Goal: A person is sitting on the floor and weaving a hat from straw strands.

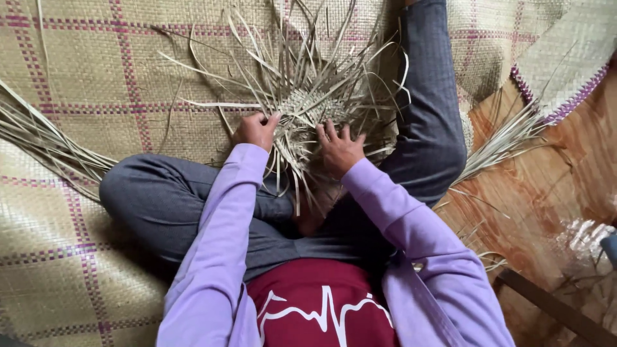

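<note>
Checked woven mat (77,77), loose strip bundle (38,138) at left, wooden floor (546,193), crumpled clear plastic (581,234), dark wooden bar (553,308)

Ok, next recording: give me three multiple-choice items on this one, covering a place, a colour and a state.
1. Where does the weaving lie?
A. on the wooden floor
B. on the mat, between the legs
C. on a table

2. What colour are the mat's grid lines?
A. purple
B. green
C. black

3. What is the left hand doing?
A. hanging free
B. resting flat on the knee
C. pinching strips at the weaving's edge

Answers:
1 B, the woven patch sits on the mat in front of the crossed legs.
2 A, purplish-pink lines cross the tan weave.
3 C, its fingers close on strips at the edge, while the right hand presses on the weaving.
</note>
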